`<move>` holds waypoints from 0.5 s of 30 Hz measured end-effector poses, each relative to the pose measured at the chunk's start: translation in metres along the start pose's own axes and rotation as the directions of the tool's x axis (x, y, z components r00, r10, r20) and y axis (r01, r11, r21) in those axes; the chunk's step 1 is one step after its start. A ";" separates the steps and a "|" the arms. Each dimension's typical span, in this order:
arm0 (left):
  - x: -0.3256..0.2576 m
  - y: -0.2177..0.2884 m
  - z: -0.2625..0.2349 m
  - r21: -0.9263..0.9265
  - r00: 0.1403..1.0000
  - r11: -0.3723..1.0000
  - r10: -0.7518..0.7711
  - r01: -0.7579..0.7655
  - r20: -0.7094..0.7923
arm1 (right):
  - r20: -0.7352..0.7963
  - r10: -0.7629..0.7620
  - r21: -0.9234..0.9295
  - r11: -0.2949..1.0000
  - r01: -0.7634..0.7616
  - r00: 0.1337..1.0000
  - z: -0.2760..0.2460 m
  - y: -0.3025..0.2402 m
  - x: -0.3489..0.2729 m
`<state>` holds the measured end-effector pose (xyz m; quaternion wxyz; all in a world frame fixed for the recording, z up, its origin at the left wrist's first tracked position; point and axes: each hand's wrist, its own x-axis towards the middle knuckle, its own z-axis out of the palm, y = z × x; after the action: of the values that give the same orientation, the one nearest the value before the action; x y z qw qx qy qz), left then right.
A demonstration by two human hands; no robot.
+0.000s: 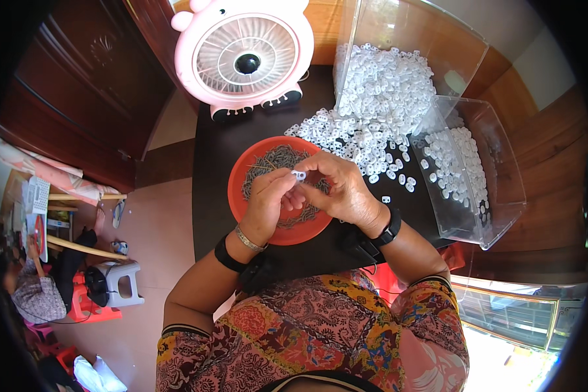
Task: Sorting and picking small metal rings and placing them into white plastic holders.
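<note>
Above an orange-red bowl (234,189), my two hands meet around a small white oval plastic piece with two dark holes (298,175). My left hand (271,199) pinches it between thumb and forefinger, its other fingers curled. My right hand (343,189) is bent round the same piece from the other side, forefinger tip at its upper edge and thumb below. Whether the right fingers also hold a small pin is too small to tell. Many thin grey metal pins or nails (277,159) lie in the bowl, partly hidden by my hands.
Loose white pieces (346,140) spill across the dark table (210,196) from a large clear bin (460,39). A second clear box (503,202) at the right holds more. A pink animal-shaped fan (247,63) stands at the back left. Another person (39,294) sits far left near stools.
</note>
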<state>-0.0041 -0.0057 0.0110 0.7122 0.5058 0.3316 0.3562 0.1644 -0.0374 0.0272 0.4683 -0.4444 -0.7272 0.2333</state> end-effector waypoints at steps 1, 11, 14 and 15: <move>0.000 0.001 0.000 0.004 1.000 1.000 -0.003 0.003 0.002 | -0.002 0.001 0.001 1.000 -0.001 1.000 0.000 0.000 0.000; -0.002 0.000 0.004 0.003 0.999 1.000 -0.001 0.001 -0.041 | -0.016 -0.139 -0.182 0.974 0.134 0.990 0.007 -0.005 0.000; -0.001 -0.006 0.002 0.014 1.000 1.000 -0.007 0.007 -0.006 | -0.007 -0.158 -0.215 0.965 0.153 0.987 0.009 -0.003 -0.001; -0.001 -0.006 0.002 0.014 1.000 1.000 -0.008 0.008 -0.006 | 0.003 -0.148 -0.208 0.967 0.146 0.989 0.009 -0.003 -0.001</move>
<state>-0.0021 -0.0089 0.0059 0.7090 0.5086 0.3381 0.3527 0.1554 -0.0390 0.0245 0.4398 -0.4373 -0.7756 0.1179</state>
